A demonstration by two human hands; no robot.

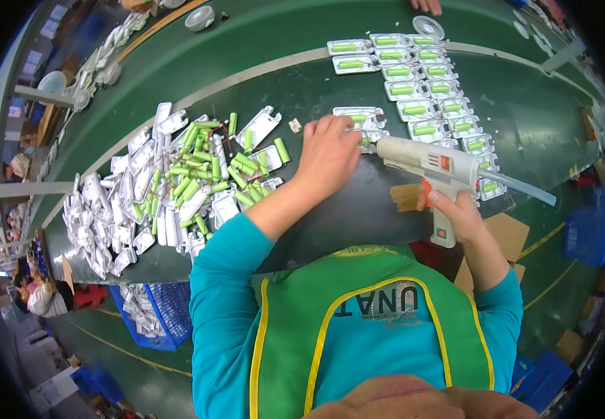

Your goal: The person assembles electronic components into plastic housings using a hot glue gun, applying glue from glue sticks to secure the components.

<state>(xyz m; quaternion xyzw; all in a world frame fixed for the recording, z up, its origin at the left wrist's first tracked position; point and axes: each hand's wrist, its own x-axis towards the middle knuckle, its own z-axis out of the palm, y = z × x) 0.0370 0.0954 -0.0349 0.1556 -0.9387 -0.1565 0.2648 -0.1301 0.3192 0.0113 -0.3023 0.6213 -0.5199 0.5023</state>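
My right hand (456, 209) grips the handle of a white glue gun (432, 164) with an orange trigger; its nozzle points left at a white plastic case (358, 115) with a green battery in it. My left hand (327, 157) rests on that case, fingers pressing on it, right by the nozzle. A pile of loose green batteries (205, 171) and empty white cases (131, 202) lies to the left on the green table (302, 84).
Rows of finished white cases with green batteries (428, 91) fill the table's right side. A brown cardboard piece (406, 197) lies under the gun. A blue basket (156, 314) of white parts stands on the floor at left. Another person's hand (425, 5) shows at the far edge.
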